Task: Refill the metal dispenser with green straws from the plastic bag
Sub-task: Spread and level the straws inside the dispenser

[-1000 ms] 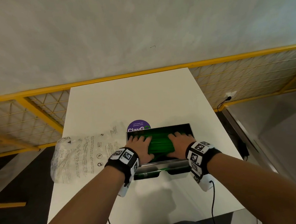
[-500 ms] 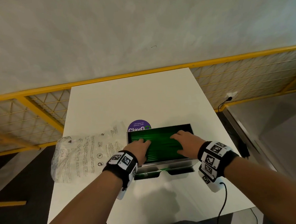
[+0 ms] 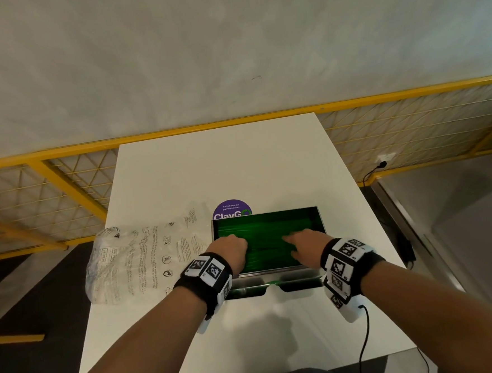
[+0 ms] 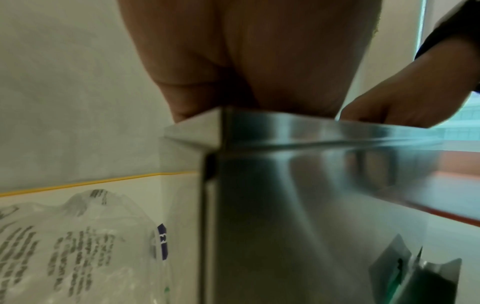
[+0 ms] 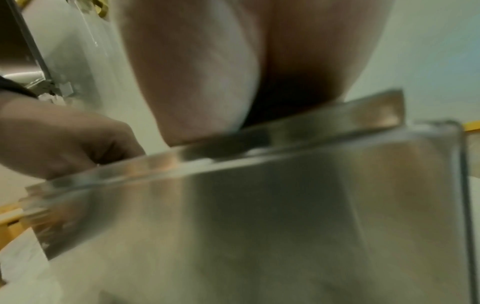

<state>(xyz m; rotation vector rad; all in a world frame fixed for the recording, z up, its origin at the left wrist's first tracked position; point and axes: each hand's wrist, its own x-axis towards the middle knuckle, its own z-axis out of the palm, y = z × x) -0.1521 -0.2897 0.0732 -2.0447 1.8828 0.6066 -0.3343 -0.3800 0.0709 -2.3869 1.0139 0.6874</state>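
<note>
The metal dispenser (image 3: 274, 272) stands open-topped on the white table (image 3: 223, 164), filled with green straws (image 3: 267, 231). My left hand (image 3: 230, 251) rests on the straws at the near left, its fingers bent down and their tips hidden. My right hand (image 3: 302, 245) lies on the straws at the near right, fingers stretched toward the left. The clear printed plastic bag (image 3: 145, 260) lies flat left of the dispenser. In the wrist views both palms, left (image 4: 246, 61) and right (image 5: 207, 72), sit over the steel rim, above the dispenser's front wall (image 4: 311, 205) (image 5: 259, 226).
A round purple sticker (image 3: 232, 209) shows just behind the dispenser. A yellow mesh railing (image 3: 64, 181) runs behind and beside the table. The dispenser's lower front tray (image 3: 272, 285) faces me. Bare tabletop lies beyond and in front of the dispenser.
Both hands have slid across the straws toward the near edge, the left drawing back to the left corner with its fingers bending, the right shifting rightward. The dispenser and bag stayed put.
</note>
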